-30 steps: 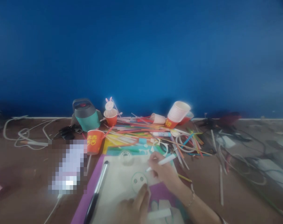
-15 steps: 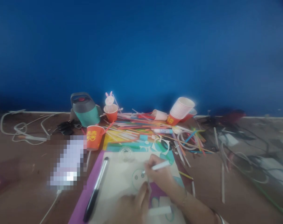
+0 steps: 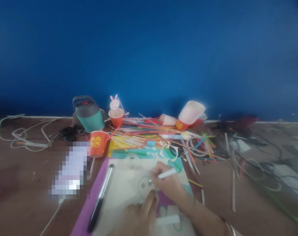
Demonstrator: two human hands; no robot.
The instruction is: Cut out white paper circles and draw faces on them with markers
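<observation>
My right hand is closed in a writing grip around a white marker. The marker's tip meets the right-hand dot of a small round face drawing with two dark eye dots. This drawing lies on a pale sheet of paper. My left hand, somewhat blurred, rests on the sheet with its fingertips pressed at the drawing's lower edge. Just right of it is a short white pen-like piece. A black and silver pen lies along the sheet's left side.
Purple paper shows under the sheet. Behind are many coloured sticks, a roll of clear tape, an orange paper cup, a stack of cups and a teal flask. A pixelated phone and cables flank the workspace.
My right hand has brought the marker tip left and onto the face's right eye dot, where it stays. My left hand keeps its place. The view has shifted slightly.
</observation>
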